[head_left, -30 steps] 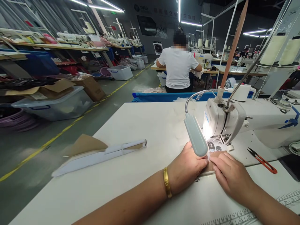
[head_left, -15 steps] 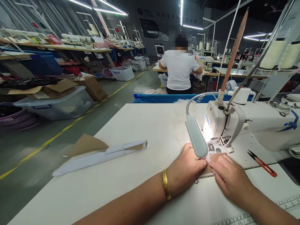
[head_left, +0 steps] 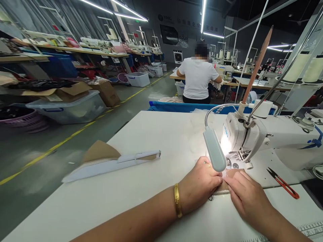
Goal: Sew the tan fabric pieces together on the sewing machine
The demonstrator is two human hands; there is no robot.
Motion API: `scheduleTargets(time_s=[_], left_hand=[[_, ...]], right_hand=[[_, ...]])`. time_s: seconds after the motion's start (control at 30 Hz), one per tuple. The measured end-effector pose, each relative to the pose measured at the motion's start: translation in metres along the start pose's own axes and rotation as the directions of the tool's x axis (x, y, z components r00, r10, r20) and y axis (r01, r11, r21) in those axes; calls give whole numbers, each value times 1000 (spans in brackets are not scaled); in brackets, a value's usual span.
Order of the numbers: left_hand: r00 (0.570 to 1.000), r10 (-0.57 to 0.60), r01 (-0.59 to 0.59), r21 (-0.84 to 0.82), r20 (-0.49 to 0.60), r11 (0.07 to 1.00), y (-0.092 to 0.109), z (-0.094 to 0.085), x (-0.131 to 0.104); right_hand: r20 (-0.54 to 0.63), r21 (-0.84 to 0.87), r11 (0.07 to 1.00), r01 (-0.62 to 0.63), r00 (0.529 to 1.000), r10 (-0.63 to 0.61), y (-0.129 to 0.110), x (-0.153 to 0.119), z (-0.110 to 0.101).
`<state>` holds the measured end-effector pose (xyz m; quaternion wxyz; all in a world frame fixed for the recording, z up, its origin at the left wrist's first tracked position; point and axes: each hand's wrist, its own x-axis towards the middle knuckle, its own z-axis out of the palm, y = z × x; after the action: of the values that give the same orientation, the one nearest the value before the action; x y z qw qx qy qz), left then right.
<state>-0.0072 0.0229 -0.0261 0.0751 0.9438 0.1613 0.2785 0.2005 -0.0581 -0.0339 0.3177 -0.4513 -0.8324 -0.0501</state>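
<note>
A brown piece with a pale edge (head_left: 222, 188) lies in front of the white sewing machine (head_left: 234, 131). My left hand (head_left: 203, 179), below a gold bracelet's wrist, pinches the piece's left side, partly behind the grey-green lamp (head_left: 215, 149). From the right, my right hand (head_left: 246, 190) has its fingers closed on the same piece, its fingertips close to my left thumb. The lamp and my fingers hide part of the piece. The machine's presser area is just beyond my hands.
Red-handled snips (head_left: 284, 183) lie right of my right hand. A folded white and brown paper piece (head_left: 113, 164) rests on the left of the white table (head_left: 166, 134). A ruler (head_left: 311, 228) is at the lower right. A person in white (head_left: 196, 79) sits ahead, back turned.
The whole view has shifted slightly, with the background and table items now a little further right. Both hands keep hold of the brown piece, nearly unchanged in position.
</note>
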Motion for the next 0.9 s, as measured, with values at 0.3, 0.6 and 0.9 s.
scheduleTargets(time_s=[0.3,0.6,0.9], left_hand=[[998,-61,60,17,25,998,-4,-2,8],[990,-136,135,30,36,990,-7,-9,20],[964,-233,235,3,127,972,-6,-13,25]], right_hand=[[81,-33,997,-74,994,77,6,2,4],[91,-63,986,-152,983,158,15,0,8],[74,-21,930,-368,927,368,18,-1,1]])
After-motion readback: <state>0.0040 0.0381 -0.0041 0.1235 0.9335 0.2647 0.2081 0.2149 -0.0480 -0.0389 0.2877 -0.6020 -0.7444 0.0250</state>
